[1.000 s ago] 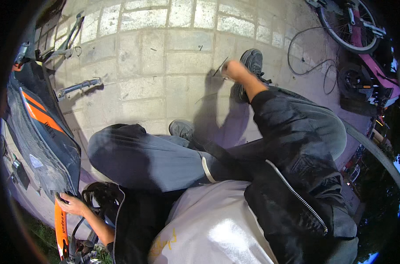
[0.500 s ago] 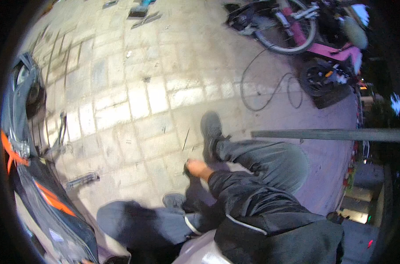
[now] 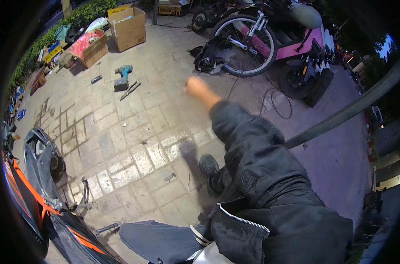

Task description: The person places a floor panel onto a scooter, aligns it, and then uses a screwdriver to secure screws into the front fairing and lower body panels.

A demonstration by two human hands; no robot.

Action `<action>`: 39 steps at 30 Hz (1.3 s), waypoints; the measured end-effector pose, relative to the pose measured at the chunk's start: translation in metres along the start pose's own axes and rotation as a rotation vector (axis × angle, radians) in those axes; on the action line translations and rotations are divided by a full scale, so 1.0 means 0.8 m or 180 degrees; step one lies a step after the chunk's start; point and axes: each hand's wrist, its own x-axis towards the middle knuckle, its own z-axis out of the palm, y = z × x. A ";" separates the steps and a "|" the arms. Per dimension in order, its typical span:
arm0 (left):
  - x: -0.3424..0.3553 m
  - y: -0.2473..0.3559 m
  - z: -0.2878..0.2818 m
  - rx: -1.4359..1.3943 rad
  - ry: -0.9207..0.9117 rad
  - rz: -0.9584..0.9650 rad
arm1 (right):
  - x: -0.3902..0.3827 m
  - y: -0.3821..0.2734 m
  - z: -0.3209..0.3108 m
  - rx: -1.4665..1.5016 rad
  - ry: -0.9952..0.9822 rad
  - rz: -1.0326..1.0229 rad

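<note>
To the right of the teal drill (image 3: 123, 75), the outstretched right hand (image 3: 198, 90) blurs, its grip impossible to tell, while pliers (image 3: 130, 91) lie on the paving (image 3: 121, 115) just beside the drill.

A tall cardboard box (image 3: 132, 33) beside a lower box (image 3: 96, 51) with red contents (image 3: 82, 44), green shrubs (image 3: 82, 16), and a pink scooter (image 3: 313, 42).

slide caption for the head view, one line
Right hand, motion-blurred, outstretched over block paving; a teal power drill and a plier-like tool rest nearby.
</note>
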 end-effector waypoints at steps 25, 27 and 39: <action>0.002 0.363 0.016 0.0478 -0.0602 -0.0197 | 0.494 0.423 0.047 0.3036 0.2098 0.1671; 0.008 0.388 0.013 0.0485 -0.0707 -0.0259 | 0.533 0.439 0.034 0.3018 0.1954 0.1885; 0.014 0.448 -0.039 0.0604 -0.1020 -0.0664 | 0.612 0.434 0.010 0.2438 0.1585 0.2384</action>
